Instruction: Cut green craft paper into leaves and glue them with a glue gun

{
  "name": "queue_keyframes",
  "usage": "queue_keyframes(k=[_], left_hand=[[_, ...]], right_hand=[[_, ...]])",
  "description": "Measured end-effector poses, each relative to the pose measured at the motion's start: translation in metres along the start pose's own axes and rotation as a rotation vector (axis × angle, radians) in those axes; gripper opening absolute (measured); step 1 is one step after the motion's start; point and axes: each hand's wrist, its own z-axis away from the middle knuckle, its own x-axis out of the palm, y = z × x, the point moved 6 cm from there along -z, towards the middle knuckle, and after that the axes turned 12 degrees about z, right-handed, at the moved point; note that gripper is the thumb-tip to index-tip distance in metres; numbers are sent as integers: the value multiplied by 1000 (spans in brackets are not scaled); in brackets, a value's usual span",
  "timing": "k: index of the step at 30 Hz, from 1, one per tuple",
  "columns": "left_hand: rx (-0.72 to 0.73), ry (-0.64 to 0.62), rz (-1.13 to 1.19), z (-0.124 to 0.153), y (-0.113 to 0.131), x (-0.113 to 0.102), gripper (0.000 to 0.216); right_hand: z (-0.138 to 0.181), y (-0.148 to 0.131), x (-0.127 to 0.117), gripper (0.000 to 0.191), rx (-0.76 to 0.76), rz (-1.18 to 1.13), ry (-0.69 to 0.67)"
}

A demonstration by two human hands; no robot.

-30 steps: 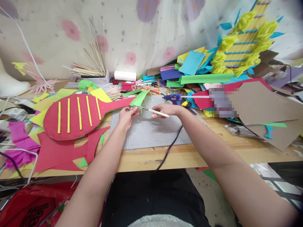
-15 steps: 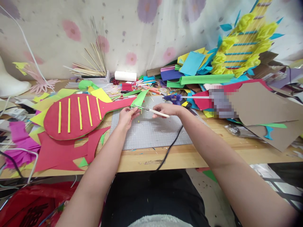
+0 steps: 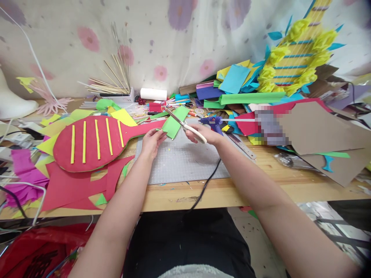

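Since the earlier frame the scissors [image 3: 176, 117] have tilted up across the green paper piece [image 3: 172, 129], now held above the far edge of the cutting mat [image 3: 179, 166], with the left hand [image 3: 150, 141] pinching its corner and the right hand [image 3: 203, 135] curled around the handles; the cut seems begun, not finished.

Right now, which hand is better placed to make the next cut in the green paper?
Right, most likely. The right hand grips the scissors, whose blades lie across the green paper. The left hand pinches the paper's lower left edge, so it is occupied holding it up.
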Motion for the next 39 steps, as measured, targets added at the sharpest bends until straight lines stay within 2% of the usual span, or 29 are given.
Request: queue_keyframes(k=[2, 5, 8, 10, 17, 24, 30, 32, 34, 37, 39], left_hand=[[25, 9, 28, -1, 1, -1, 14], [45, 22, 46, -2, 1, 0, 13], [78, 31, 37, -1, 3, 0, 15], [98, 33, 28, -1, 5, 0, 16], [121, 6, -24, 3, 6, 2, 13], [187, 29, -73, 4, 9, 1, 15], [135, 2, -102, 5, 4, 5, 15], [119, -16, -102, 6, 1, 6, 13], [100, -52, -95, 7, -2, 8, 10], [70, -141, -87, 11, -7, 14, 9], [40, -190, -96, 14, -11, 19, 11]], right_hand=[[0, 3, -6, 46, 54, 157, 122], [5, 16, -16, 44, 317, 568, 319], [13, 26, -13, 42, 550, 819, 367], [15, 29, -7, 41, 589, 881, 364], [18, 30, -2, 34, 560, 966, 446], [21, 32, -5, 39, 607, 985, 516], [19, 32, 1, 32, 557, 1009, 474], [20, 29, 1, 30, 517, 1000, 479], [22, 24, -2, 28, 447, 974, 545], [21, 14, -2, 28, 272, 841, 650], [15, 9, 6, 28, 135, 704, 620]])
